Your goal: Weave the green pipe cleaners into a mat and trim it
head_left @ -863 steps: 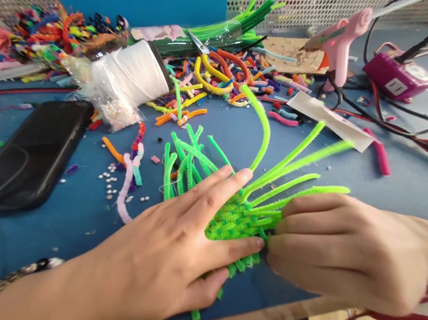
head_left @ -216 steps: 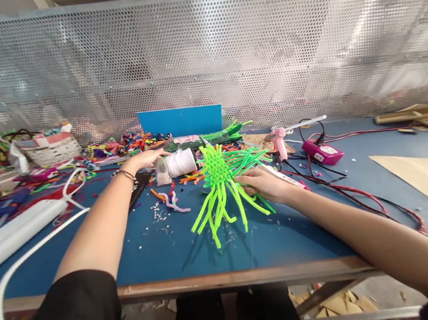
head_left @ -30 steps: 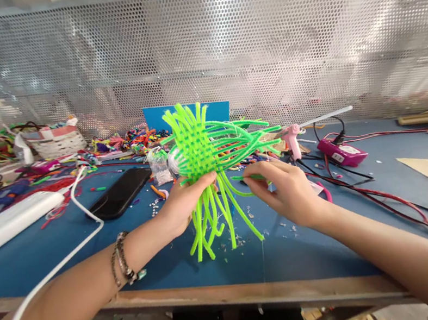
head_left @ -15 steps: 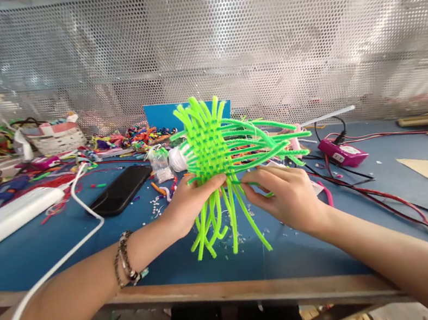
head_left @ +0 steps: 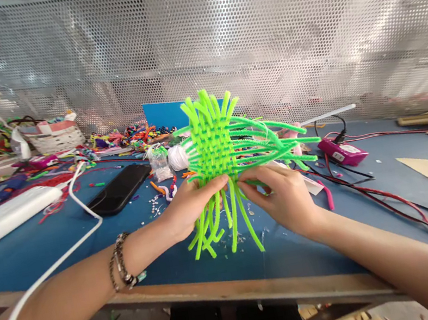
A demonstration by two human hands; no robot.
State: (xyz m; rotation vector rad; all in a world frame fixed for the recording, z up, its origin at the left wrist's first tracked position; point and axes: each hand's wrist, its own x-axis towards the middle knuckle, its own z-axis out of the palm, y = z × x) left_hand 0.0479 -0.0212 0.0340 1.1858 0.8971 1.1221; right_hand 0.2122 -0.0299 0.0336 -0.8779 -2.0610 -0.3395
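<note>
A woven piece of green pipe cleaners is held up over the blue table, its loose ends fanning out at the top, bottom and right. My left hand grips its lower edge, thumb lying across the front; the other fingers are mostly hidden behind it. At the lower right edge, my right hand is closed, with thumb and forefinger pinching a darker green pipe cleaner. Long strands on the right bow outward and gather together beyond that hand. A white thread spool shows just left of the weave.
A black phone and a white power strip with its cable lie left. Behind are a white basket and colourful scraps. A magenta box and red-black wires lie right. A perforated metal screen stands at the back.
The top of the weave has tilted slightly right. My right hand has shifted a little left, closer to my left thumb, and the lower loose ends have swung slightly left.
</note>
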